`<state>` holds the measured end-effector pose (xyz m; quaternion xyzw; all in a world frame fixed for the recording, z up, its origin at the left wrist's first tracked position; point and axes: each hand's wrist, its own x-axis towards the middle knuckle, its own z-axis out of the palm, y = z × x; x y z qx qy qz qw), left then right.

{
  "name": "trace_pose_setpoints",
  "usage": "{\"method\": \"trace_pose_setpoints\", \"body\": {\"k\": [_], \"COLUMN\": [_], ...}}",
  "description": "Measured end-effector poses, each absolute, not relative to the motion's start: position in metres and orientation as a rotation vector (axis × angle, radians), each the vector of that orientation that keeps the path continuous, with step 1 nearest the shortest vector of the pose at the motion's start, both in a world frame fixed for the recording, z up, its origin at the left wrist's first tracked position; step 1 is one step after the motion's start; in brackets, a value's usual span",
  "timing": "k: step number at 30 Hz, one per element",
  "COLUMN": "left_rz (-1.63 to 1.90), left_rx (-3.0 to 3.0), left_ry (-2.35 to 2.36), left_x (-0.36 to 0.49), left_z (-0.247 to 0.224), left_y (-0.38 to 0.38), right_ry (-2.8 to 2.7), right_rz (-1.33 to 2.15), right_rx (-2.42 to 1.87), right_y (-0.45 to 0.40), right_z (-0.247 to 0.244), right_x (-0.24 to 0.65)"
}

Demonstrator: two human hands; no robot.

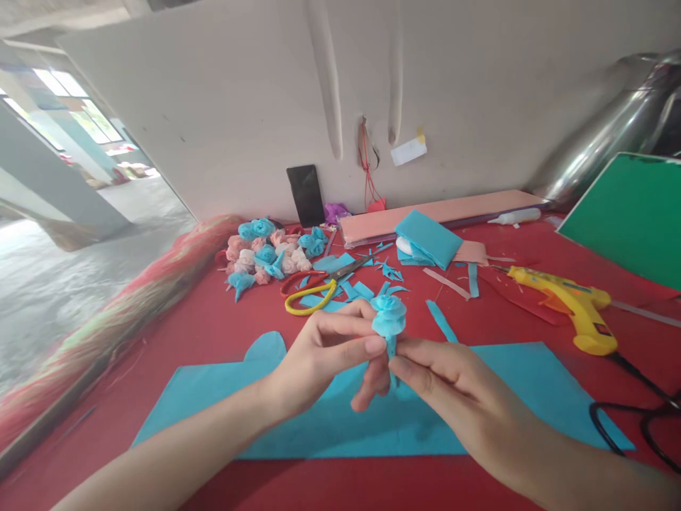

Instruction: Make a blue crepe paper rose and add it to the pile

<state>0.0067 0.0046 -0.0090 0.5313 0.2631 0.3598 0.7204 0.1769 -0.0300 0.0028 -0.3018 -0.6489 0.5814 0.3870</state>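
A small blue paper rose point(389, 316) stands upright between my two hands, above a large blue paper sheet point(330, 426) lying flat. From the left, my left hand point(335, 351) pinches the rose just under its petals, with the lower fingers curled behind the stem. My right hand point(452, 380) grips the stem from the right, thumb and forefinger together a little lower. Beyond the hands lie red-and-yellow scissors point(313, 292), partly opened, among blue paper scraps point(391, 272). A round-ended blue piece point(266, 348) sticks out behind the sheet.
Blue, pink and white paper roses point(266, 252) are heaped at the back left. A phone point(306, 195) leans on the wall. Folded blue paper point(428, 238) lies at the back. A yellow glue gun point(572, 301) with a black cord rests at right, near a green board point(628, 220).
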Motion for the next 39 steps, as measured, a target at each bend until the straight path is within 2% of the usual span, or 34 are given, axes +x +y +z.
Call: {"method": "trace_pose_setpoints", "body": {"k": [6,14,17,21,25,32,39], "left_rz": [0.718,0.777,0.830,0.981,1.079,1.039,0.936], "left_rx": [1.060,1.023,1.061,1.177,1.237,1.198,1.068], "left_ry": [0.484,0.553,0.630,0.755,0.828,0.694,0.624], "left_x": [0.007,0.011,0.013,0.015,0.017,0.018,0.021], "left_z": [-0.012,-0.006,-0.005,-0.004,-0.003,0.001,0.002], "left_y": [0.006,0.003,0.000,-0.004,-0.007,-0.009,-0.011], "right_ry": [-1.539,-1.554,-1.662,-1.825,-1.811,-1.587,-1.448], "right_rz": [1.692,1.695,1.510,1.044,0.911,1.284,1.598], "right_rx": [-0.653,-0.705,-0.770,-0.844,-0.864,-0.839,-0.760], "right_y": [-0.028,-0.027,-0.025,-0.024,-0.025,-0.025,-0.028], "right_z": [0.004,-0.001,-0.004,-0.010,-0.011,0.004,-0.006], "right_x": [0.176,0.177,0.176,0.175,0.174,0.176,0.172]}}
